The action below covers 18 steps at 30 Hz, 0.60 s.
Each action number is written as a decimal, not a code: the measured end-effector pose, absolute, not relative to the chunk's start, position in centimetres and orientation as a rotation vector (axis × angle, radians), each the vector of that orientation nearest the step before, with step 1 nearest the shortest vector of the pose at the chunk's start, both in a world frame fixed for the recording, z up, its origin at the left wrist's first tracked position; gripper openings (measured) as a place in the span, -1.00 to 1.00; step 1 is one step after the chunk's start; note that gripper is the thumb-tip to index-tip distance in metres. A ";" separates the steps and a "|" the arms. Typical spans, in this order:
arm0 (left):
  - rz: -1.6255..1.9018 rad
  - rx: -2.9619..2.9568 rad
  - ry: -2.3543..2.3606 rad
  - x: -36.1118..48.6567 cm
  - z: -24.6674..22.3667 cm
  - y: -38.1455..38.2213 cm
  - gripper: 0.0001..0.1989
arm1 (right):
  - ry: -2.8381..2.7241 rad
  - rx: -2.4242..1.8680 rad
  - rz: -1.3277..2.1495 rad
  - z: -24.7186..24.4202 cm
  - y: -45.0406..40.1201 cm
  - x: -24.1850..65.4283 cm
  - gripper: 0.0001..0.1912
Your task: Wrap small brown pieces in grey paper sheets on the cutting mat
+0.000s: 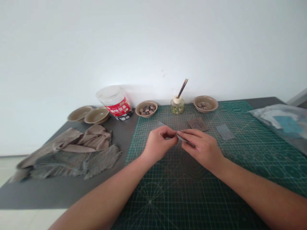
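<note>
Over the green cutting mat [165,195] my two hands meet at the fingertips. My right hand [203,148] is closed on a small grey piece of sandpaper [182,138], bent between its thumb and fingers. The thumb and index finger of my left hand [159,142] are pinched together against the sandpaper's edge; whatever they hold is hidden or too small to name. Just beyond the hands lie a brown square of sandpaper [198,124] with dark marks on it and a grey sheet [224,132]. Another grey piece [160,124] shows partly behind my left hand.
Along the wall stand a bowl of small stones [147,110], a reed diffuser [177,104], a bowl with a few stones [205,104] and a red-labelled plastic jar [115,103]. Two bowls [97,116] and crumpled cloths [76,153] sit left. A plastic bag [283,119] lies right.
</note>
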<state>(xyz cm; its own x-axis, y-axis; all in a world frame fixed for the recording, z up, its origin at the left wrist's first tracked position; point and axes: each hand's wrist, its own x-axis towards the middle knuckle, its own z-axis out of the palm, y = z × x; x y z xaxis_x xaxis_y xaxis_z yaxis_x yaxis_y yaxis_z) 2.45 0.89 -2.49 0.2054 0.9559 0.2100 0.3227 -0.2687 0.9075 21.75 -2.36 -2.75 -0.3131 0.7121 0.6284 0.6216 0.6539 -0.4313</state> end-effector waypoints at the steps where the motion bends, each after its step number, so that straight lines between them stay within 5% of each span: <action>1: 1.070 1.727 1.203 2.5 -2.5 0.9 -0.97 | -2.030 -1.040 0.138 -2.8 -2.4 21.7 -0.65; 18: 1.182 1.624 1.114 3.1 -2.5 0.4 -0.86 | -1.887 -1.072 0.321 -2.4 -2.5 21.5 -0.68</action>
<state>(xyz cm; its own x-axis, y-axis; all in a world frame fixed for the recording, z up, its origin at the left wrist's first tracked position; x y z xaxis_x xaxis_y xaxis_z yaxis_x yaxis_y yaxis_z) 3.05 0.43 -2.46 0.1684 0.9553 0.2429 0.1857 -0.2727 0.9440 21.50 -2.52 -2.39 -0.2053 0.7844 0.5853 0.5467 0.5879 -0.5962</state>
